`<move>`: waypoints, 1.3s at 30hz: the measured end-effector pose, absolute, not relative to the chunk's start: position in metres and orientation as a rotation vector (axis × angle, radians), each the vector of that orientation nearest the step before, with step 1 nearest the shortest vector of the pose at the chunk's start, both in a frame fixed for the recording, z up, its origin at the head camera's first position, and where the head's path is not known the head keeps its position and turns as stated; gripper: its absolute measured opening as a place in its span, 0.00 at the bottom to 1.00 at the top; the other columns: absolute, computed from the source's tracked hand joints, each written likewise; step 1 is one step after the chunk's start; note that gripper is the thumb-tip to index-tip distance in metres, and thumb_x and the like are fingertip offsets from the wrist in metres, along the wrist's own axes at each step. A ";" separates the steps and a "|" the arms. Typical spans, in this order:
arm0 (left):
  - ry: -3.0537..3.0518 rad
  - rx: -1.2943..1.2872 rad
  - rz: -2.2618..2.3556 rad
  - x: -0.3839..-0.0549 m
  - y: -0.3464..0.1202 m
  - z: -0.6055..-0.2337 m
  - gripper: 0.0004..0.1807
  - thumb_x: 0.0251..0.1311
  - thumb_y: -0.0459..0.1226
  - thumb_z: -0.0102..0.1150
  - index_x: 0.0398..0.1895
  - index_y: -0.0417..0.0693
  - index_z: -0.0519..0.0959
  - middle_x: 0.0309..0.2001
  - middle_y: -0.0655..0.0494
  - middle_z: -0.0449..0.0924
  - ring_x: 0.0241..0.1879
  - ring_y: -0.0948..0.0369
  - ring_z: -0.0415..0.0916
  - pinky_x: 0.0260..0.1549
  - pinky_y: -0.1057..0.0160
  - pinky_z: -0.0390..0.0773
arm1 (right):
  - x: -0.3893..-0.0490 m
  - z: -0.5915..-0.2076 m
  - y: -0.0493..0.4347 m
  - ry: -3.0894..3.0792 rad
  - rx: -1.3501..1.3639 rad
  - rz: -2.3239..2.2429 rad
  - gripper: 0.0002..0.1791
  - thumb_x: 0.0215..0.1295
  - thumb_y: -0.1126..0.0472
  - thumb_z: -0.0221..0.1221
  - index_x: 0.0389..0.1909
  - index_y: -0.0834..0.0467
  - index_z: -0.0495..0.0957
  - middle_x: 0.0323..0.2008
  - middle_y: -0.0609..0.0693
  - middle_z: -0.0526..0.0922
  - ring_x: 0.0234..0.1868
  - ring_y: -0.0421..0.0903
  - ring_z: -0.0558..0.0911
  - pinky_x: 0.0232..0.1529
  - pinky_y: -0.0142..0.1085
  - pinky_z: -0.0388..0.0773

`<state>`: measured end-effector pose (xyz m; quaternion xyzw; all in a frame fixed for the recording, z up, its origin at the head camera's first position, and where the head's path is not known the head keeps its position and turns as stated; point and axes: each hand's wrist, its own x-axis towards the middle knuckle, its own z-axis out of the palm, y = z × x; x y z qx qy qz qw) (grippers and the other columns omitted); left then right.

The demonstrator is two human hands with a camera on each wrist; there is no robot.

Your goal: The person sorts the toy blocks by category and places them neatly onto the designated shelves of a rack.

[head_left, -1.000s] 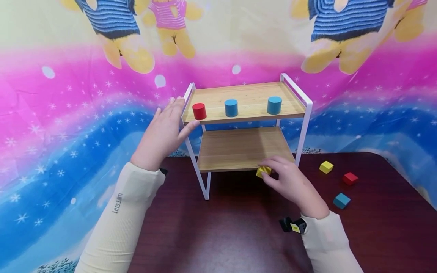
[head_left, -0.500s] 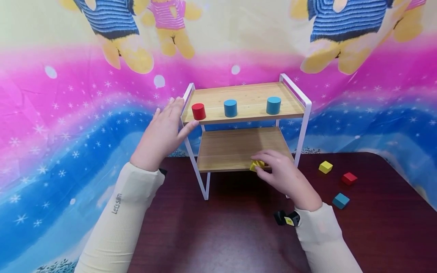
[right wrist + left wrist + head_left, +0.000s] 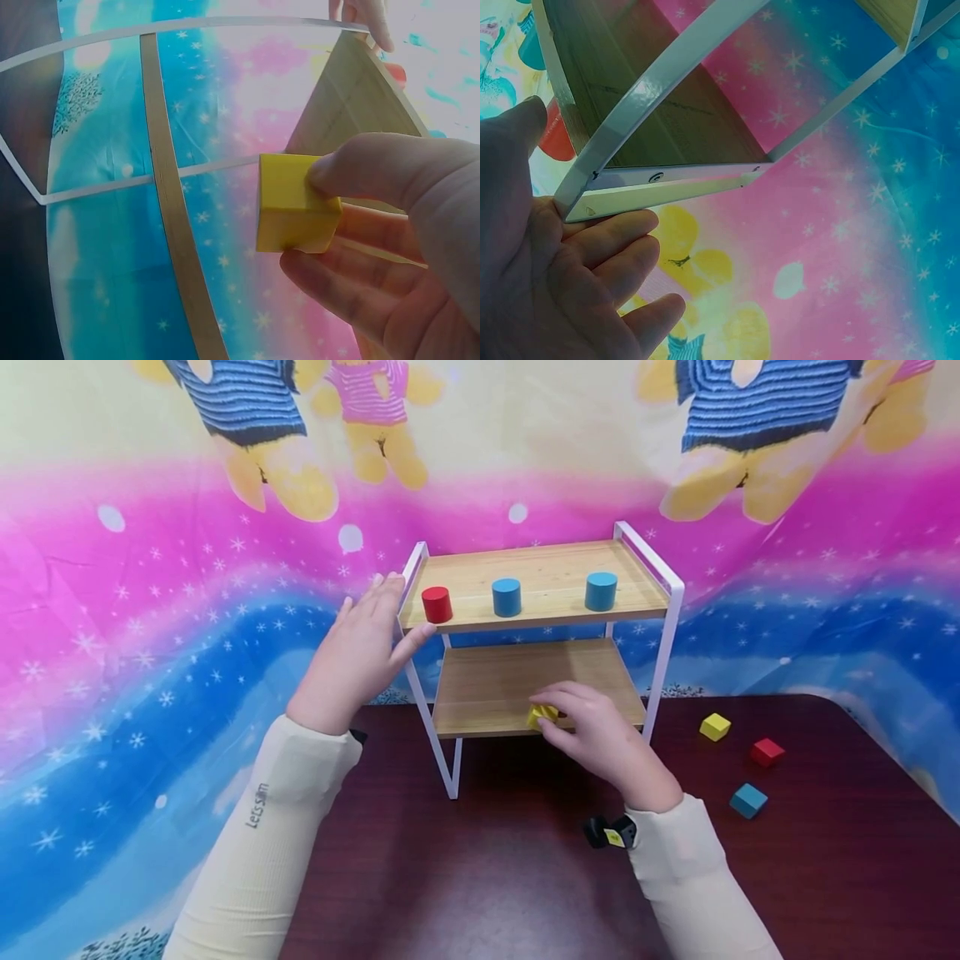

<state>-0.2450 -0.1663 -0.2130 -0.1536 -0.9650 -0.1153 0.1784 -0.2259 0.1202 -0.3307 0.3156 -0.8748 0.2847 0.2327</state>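
Yellow, the cube [image 3: 537,718] sat in the right hand [image 3: 600,735] in the head view, pinched between thumb and fingertips by the lower shelf [image 3: 495,681]; the left hand [image 3: 356,652] lay near the red cylinder [image 3: 437,605], thumb apart. At the left wrist, that hand's fingers extended, slightly spread, beside the white frame [image 3: 643,87]. At the right wrist, the cube projected past the thumb tip (which overlapped one edge), other fingers behind and below.
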 end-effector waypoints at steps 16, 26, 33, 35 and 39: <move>-2.736 -0.436 -0.317 -0.247 -0.166 -0.214 0.47 0.70 0.60 0.53 0.82 0.44 0.49 0.80 0.43 0.49 0.80 0.48 0.43 0.76 0.43 0.40 | -0.233 -0.327 0.096 -2.381 0.895 0.837 0.16 0.63 0.67 0.69 0.52 0.60 0.86 0.53 0.57 0.84 0.54 0.54 0.82 0.55 0.47 0.82; -2.730 -0.430 -0.319 -0.245 -0.166 -0.213 0.47 0.70 0.59 0.54 0.81 0.43 0.50 0.80 0.42 0.50 0.80 0.48 0.44 0.76 0.42 0.41 | -0.240 -0.329 0.085 -2.334 0.908 0.846 0.14 0.64 0.67 0.68 0.51 0.60 0.86 0.51 0.57 0.85 0.52 0.53 0.83 0.54 0.46 0.83; -2.721 -0.433 -0.316 -0.246 -0.166 -0.213 0.47 0.70 0.59 0.54 0.81 0.43 0.50 0.79 0.42 0.51 0.80 0.48 0.44 0.76 0.42 0.41 | -0.245 -0.329 0.078 -2.331 0.911 0.842 0.13 0.66 0.66 0.67 0.51 0.60 0.86 0.50 0.56 0.86 0.52 0.52 0.83 0.54 0.45 0.83; -2.719 -0.435 -0.311 -0.246 -0.166 -0.213 0.47 0.70 0.59 0.54 0.81 0.43 0.51 0.79 0.42 0.52 0.80 0.48 0.44 0.76 0.42 0.41 | -0.246 -0.329 0.076 -2.339 0.908 0.846 0.13 0.66 0.65 0.67 0.51 0.60 0.86 0.50 0.56 0.86 0.51 0.52 0.83 0.54 0.44 0.83; -2.711 -0.437 -0.308 -0.245 -0.167 -0.213 0.47 0.69 0.58 0.55 0.81 0.43 0.51 0.79 0.42 0.52 0.80 0.48 0.45 0.76 0.42 0.42 | -0.249 -0.330 0.072 -2.355 0.904 0.857 0.13 0.66 0.65 0.67 0.51 0.60 0.86 0.50 0.56 0.86 0.51 0.52 0.84 0.54 0.44 0.83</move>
